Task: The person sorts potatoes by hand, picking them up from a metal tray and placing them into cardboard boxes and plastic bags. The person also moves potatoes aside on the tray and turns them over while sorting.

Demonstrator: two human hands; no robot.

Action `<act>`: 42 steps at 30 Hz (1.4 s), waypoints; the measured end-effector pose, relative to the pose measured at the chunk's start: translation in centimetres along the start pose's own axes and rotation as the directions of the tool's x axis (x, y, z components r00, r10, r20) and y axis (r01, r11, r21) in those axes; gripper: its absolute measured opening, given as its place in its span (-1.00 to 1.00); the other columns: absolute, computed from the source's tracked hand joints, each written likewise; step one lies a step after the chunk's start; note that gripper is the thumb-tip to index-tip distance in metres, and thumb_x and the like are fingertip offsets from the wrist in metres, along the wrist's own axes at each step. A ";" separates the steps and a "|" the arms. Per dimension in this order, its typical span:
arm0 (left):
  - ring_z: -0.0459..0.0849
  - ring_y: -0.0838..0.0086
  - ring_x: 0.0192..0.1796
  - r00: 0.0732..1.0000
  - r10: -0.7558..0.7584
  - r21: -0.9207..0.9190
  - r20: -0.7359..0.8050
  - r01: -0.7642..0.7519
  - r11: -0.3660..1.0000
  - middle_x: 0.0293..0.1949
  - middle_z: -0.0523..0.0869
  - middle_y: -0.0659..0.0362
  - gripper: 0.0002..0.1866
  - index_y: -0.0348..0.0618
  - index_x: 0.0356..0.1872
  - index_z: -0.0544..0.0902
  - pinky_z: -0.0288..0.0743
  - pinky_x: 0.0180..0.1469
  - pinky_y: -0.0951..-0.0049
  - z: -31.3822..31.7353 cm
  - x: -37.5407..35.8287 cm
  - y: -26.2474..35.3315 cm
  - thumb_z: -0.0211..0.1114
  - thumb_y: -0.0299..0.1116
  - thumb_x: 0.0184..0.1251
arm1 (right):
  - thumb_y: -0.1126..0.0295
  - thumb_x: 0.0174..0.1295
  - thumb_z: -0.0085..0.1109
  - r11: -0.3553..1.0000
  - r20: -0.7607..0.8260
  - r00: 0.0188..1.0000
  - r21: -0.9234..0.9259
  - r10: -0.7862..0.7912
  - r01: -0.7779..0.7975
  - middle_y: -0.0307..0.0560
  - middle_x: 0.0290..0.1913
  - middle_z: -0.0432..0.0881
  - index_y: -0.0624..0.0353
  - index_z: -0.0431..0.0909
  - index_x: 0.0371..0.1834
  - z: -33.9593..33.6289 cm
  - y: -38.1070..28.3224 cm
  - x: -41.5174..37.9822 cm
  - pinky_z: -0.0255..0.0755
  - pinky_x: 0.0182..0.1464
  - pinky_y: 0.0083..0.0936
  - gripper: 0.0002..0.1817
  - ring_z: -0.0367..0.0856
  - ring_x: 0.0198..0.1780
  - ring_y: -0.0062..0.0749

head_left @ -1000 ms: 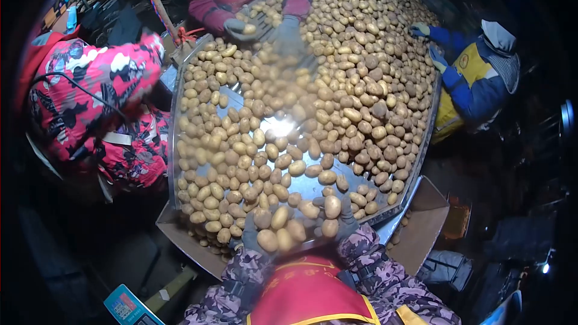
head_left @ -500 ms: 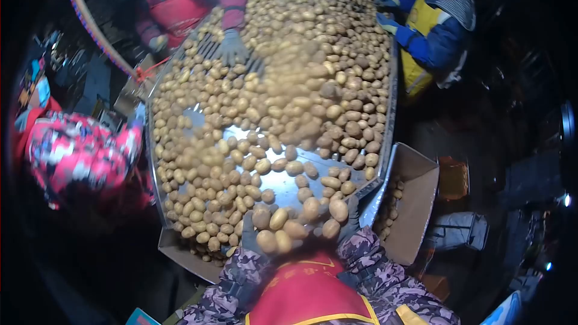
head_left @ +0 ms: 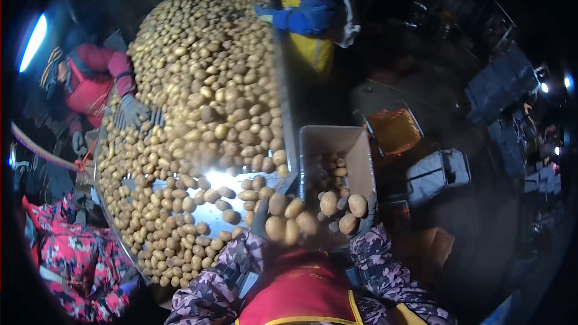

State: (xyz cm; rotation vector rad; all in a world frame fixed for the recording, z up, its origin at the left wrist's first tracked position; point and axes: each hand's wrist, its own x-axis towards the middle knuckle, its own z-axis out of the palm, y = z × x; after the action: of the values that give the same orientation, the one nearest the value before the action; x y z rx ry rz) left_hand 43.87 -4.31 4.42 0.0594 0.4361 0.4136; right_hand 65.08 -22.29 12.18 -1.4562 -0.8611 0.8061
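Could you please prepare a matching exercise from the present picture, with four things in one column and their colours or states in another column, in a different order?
Things:
1. Cardboard box
2. Camera wearer's apron
3. Left hand and right hand
4. Metal table

Colours or states:
A. holding several potatoes
B. mostly covered by potatoes, with shiny bare patches
C. open at the top, with some potatoes inside
D. red with yellow edging

Right pairs: 1-C; 2-D; 3-A; 4-B
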 end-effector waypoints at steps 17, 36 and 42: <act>0.60 0.15 0.33 0.870 -0.338 0.271 -0.359 0.444 0.854 0.32 0.61 0.08 -0.39 0.15 0.49 0.45 0.49 0.39 -0.01 9.1 -3.7 -3.7 0.17 0.21 0.59 | -0.19 0.55 0.04 0.442 0.382 0.815 0.697 0.436 -0.564 -0.02 -0.05 0.64 0.18 0.60 0.06 1.6 -8.8 -0.9 0.55 0.11 -0.40 -0.42 0.64 -0.10 -0.38; 0.72 0.36 -0.14 0.960 -0.108 0.368 -0.258 0.201 0.908 0.04 0.73 0.18 -0.47 0.13 0.36 0.56 0.59 -0.17 0.39 11.0 0.2 -1.4 0.22 0.15 0.55 | 0.19 0.51 0.14 0.556 0.134 0.684 0.481 0.717 -0.678 0.00 -0.09 0.73 0.17 0.62 0.20 -3.7 17.5 -6.1 0.60 -0.10 -0.29 -0.64 0.72 -0.13 -0.20; 0.69 0.31 -0.25 0.816 -0.002 0.317 -0.578 0.226 0.921 -0.01 0.75 0.06 -0.44 -0.03 0.33 0.53 0.54 -0.27 0.38 2.5 -7.5 -0.2 0.22 0.14 0.53 | 0.07 0.49 0.21 0.663 0.293 0.682 -0.651 0.670 -0.371 0.06 -0.01 0.72 0.15 0.69 0.08 -1.6 10.9 -1.5 0.57 0.03 -0.31 -0.62 0.70 0.02 -0.32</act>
State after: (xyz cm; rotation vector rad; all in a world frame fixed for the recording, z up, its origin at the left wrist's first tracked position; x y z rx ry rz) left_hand 38.79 -7.41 9.69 0.2842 1.1102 0.2122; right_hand 66.31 -24.60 1.43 -2.1173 -1.1303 1.5620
